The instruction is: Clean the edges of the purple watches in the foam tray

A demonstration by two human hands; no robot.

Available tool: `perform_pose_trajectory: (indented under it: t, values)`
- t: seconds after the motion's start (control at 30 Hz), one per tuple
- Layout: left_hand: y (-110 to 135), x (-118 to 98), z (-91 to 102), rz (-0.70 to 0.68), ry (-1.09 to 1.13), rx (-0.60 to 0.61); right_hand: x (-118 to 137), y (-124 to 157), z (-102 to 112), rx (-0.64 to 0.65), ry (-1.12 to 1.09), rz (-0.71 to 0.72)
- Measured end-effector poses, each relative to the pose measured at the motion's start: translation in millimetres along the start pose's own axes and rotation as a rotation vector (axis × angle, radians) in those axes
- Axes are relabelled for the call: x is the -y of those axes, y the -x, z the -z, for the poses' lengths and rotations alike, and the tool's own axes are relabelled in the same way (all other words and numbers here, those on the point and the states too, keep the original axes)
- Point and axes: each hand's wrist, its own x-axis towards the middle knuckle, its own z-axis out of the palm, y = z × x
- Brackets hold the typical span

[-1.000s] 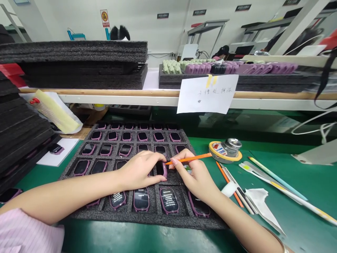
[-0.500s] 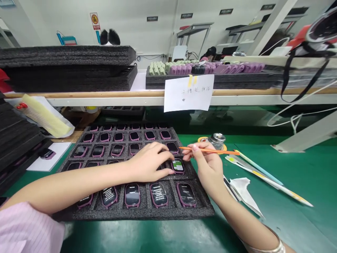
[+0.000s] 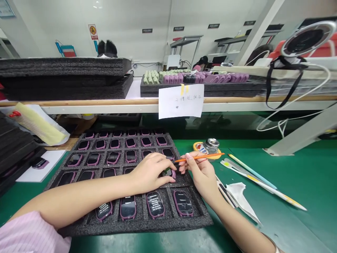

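Head view, left fingers [image 3: 166, 164], purple watch [image 3: 173, 173] (seemingly gripped)

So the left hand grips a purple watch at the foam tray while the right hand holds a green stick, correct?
No: the stick in the right hand is orange, not green, as the head view shows. The left hand does grip a purple watch at the foam tray.

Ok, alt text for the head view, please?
Left hand holds a purple-framed watch at a black foam tray of similar watches; right hand holds an orange stick, its tip near that watch. The tray rests on a green table.
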Motion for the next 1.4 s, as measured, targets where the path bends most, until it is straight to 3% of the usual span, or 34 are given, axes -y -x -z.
perform_pose_trajectory:
  t: [0.4,0.93,1.17,1.27,1.4]
  values:
    - [0.3,-1.1,-5.8,0.075,0.078,-0.033,-2.5,3.9,-0.1,0.079,0.116,0.001]
    - [-3.3,-1.8,0.8,0.054,0.058,-0.059,-1.7,2.3,-1.7,0.151,0.258,0.047]
    - [6.0,-22.4,6.9,0.003,0.038,-0.053,-3.1,2.1,-1.9,0.157,0.264,0.05]
    - [5.1,-27.1,9.2,0.075,-0.042,0.021,-3.3,2.7,-1.8,0.154,0.252,0.055]
    - [2.1,-25.5,13.9,0.149,-0.064,0.014,-2.1,3.2,-2.3,0.164,0.232,0.053]
